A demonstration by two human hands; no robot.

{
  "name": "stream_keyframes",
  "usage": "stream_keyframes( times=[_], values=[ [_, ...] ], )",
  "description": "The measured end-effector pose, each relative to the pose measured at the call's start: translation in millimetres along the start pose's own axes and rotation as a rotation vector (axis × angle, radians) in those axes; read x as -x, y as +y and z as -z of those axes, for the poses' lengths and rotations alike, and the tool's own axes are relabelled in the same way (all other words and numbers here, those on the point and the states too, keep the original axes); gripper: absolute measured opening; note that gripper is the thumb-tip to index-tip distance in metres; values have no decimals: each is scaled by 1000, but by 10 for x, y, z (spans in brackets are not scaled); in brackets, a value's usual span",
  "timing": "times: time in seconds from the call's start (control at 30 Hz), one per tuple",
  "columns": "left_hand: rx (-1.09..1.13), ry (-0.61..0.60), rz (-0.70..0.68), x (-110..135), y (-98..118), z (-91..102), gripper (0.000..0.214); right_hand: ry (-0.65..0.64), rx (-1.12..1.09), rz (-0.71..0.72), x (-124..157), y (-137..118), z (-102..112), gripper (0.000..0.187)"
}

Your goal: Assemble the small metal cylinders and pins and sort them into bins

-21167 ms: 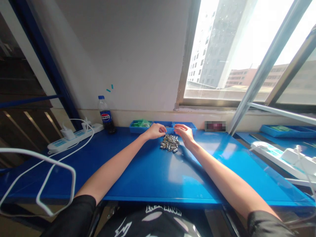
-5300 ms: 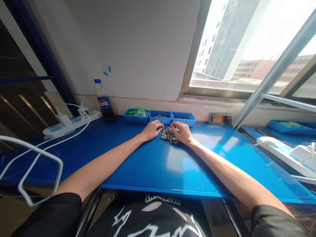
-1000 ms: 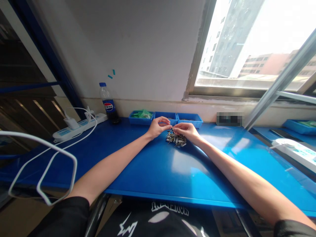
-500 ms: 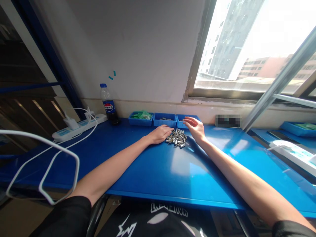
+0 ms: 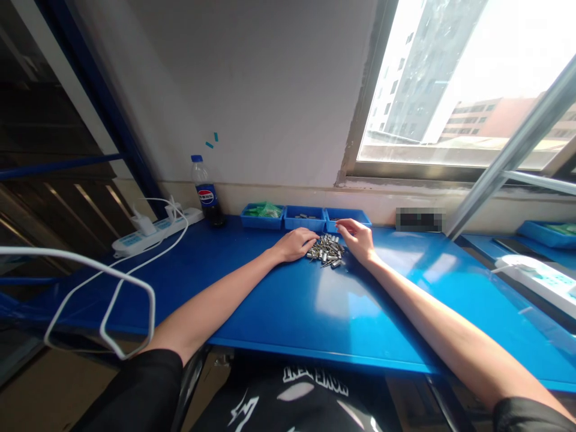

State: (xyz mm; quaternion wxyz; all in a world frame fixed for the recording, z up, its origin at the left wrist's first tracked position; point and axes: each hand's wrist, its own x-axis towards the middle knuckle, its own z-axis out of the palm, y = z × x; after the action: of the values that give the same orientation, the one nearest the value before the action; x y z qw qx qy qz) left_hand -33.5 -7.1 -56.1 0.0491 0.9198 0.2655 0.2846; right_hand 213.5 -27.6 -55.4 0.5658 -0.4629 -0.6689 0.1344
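Note:
A loose pile of small silvery metal cylinders, some with thin pins or leads [image 5: 327,251], lies on the blue table between my hands. My left hand [image 5: 294,245] rests at the pile's left edge with its fingers bent and drawn together; whatever they may hold is hidden. To the right of the pile, my right hand [image 5: 359,240] is raised in front of the right blue bin [image 5: 360,218]. Its fingers are curved, with a gap at the thumb, and no part shows between them. Similar metal pieces lie in the middle blue bin [image 5: 294,227].
A third blue bin [image 5: 261,224] holds green plastic packaging. Further left stand a cola bottle [image 5: 207,198] and a white power strip [image 5: 130,242] with looping white cables. On the right are a metal bar [image 5: 490,171] and another power strip [image 5: 540,279].
My right hand has come down slightly from over the right bin toward the pile, its fingers less stretched. My left hand stays at the pile's edge. The whole view has shifted a little.

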Motion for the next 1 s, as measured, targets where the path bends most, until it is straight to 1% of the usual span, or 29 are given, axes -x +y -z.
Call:
stream_keyframes(
  times=[0.1, 0.2, 0.33, 0.5, 0.73, 0.9, 1.0],
  values=[
    [14, 4, 9, 8, 11, 3, 32, 6, -4, -14, 0, -6, 7, 25],
    [17, 32, 55, 16, -6, -8, 30, 0, -12, -27, -5, -3, 9, 26],
    [5, 63, 132, 13, -72, -31, 28, 5, -9, -33, -12, -4, 18, 26],
    [26, 89, 191, 0, -172, -52, 29, 5, -6, -13, -18, 4, 26, 26],
    [116, 148, 232, -13, -242, -75, 23, -14, 20, -12, -30, 69, 1, 27],
    [165, 163, 245, -19, -237, -66, 25, -12, 34, 18, -25, 36, -12, 27],
    [218, 220, 251, -27, -214, -49, 23, -22, 49, 33, -24, 5, -18, 27]
  ],
)
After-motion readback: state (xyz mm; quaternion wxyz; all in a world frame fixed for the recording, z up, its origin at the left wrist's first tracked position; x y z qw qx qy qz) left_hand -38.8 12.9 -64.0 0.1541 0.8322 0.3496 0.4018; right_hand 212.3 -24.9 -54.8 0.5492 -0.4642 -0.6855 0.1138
